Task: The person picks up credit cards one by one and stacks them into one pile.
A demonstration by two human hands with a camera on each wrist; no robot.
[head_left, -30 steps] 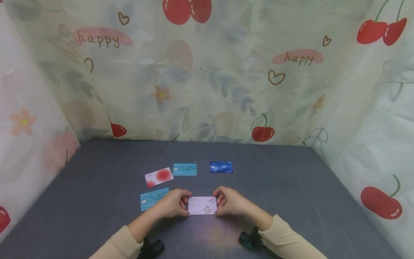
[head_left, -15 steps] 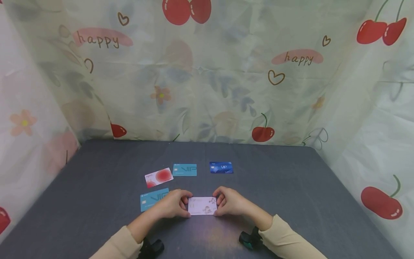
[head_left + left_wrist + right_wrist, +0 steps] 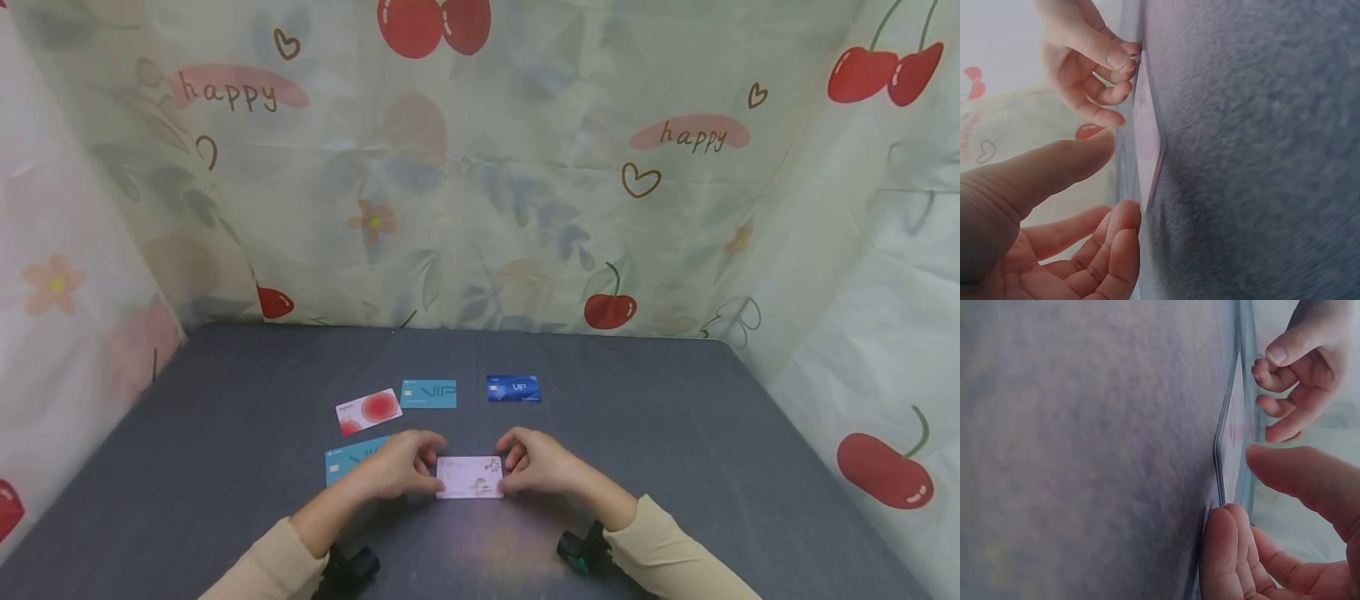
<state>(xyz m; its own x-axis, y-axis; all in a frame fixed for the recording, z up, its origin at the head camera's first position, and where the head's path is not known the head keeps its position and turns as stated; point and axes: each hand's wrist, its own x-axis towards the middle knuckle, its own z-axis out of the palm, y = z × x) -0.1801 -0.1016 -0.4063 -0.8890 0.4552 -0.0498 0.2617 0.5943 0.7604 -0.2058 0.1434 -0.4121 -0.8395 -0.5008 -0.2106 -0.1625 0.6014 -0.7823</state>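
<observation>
A pale pink card [image 3: 469,477] with a small floral print lies flat on the dark table, between the two hands. In the right wrist view its edge [image 3: 1217,453] shows layered lines, like a thin stack. My left hand [image 3: 405,467] is at the card's left side, thumb and fingers spread apart and loosely bent, gripping nothing. On the opposite side my right hand [image 3: 542,462] is posed alike, its fingertips close to the card's right edge. The left wrist view shows the pink card [image 3: 1147,128] resting on the cloth between both hands' parted fingers.
Left of the hands lies a teal VIP card [image 3: 348,461], partly hidden by the left hand. Beyond it are a white-and-red card [image 3: 369,411], another teal card [image 3: 429,394] and a blue VIP card [image 3: 513,388]. A printed curtain [image 3: 480,250] stands behind the table.
Both hands have loosened from the pink card's edges; their fingers have parted and lifted slightly. The cards have stayed where they were.
</observation>
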